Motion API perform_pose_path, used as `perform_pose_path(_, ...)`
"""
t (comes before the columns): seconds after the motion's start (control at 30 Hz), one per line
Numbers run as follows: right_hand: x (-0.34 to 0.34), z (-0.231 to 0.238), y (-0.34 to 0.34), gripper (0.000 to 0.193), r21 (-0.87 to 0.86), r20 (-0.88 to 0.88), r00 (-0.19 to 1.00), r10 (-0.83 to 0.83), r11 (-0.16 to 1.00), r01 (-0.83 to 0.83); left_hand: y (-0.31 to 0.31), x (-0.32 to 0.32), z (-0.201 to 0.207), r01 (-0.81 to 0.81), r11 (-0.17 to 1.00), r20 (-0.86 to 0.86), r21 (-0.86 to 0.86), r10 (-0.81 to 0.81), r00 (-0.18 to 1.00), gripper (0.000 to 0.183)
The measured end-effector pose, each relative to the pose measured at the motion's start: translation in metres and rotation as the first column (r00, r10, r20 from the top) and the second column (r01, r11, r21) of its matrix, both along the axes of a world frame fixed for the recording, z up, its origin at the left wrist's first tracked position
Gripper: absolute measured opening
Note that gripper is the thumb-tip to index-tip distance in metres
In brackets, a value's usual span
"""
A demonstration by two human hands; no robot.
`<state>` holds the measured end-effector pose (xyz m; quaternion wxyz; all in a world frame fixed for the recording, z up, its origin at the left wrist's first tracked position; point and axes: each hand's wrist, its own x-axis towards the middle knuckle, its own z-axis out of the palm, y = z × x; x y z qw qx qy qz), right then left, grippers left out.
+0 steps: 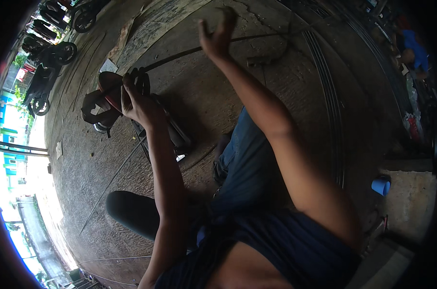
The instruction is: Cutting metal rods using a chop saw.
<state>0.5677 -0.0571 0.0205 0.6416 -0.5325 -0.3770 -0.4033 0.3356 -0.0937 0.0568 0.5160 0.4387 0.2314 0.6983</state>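
Note:
A long, dark, flat metal bar (pixel 177 56) slants across the upper middle. My left hand (pixel 135 102) is closed around its left end, with the fingers partly in shadow. Right beside that hand is a round, reddish-rimmed disc (pixel 110 90) on a dark floor-standing machine (pixel 94 108) that looks like a cut-off saw. Whether the bar touches the disc I cannot tell. My right hand (pixel 219 36) is raised at the top centre, its fingers apart and nothing in them. The bar passes behind it, close to the wrist.
Several long metal rods (pixel 324 86) lie on the concrete floor to the right. A small dark block (pixel 258 61) sits beyond my right forearm. Parked motorcycles (pixel 47 72) line the far left. A blue cup (pixel 381 186) rests at the right on a pale ledge (pixel 411 202).

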Motion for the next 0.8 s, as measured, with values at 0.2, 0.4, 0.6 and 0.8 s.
perform_pose_path(0.2, 0.115, -0.105, -0.015, 0.051, 0.881, -0.466, -0.595, 0.655, 0.404, -0.247, -0.013, -0.01, 0.02, -0.085, 0.996, -0.02, -0.004, 0.085, 0.996, 0.031)
perform_pose_path(0.4, 0.161, -0.103, 0.001, 0.03, 0.838, -0.545, -0.375, 0.75, 0.482, -0.255, -0.027, -0.016, 0.062, -0.089, 0.995, -0.041, -0.036, 0.088, 0.995, 0.03)
perform_pose_path(0.6, 0.099, 0.014, -0.048, 0.041, 0.98, -0.057, -0.432, 0.9, -0.033, -0.199, 0.034, -0.168, 0.096, -0.295, 0.476, -0.49, 0.829, 0.871, 0.031, 0.023)
perform_pose_path(0.8, 0.182, -0.05, -0.071, 0.046, 0.844, 0.24, -0.446, 0.862, -0.412, -0.343, 0.082, -0.275, 0.082, -0.305, 0.632, -0.667, 0.712, 0.745, -0.015, 0.023)
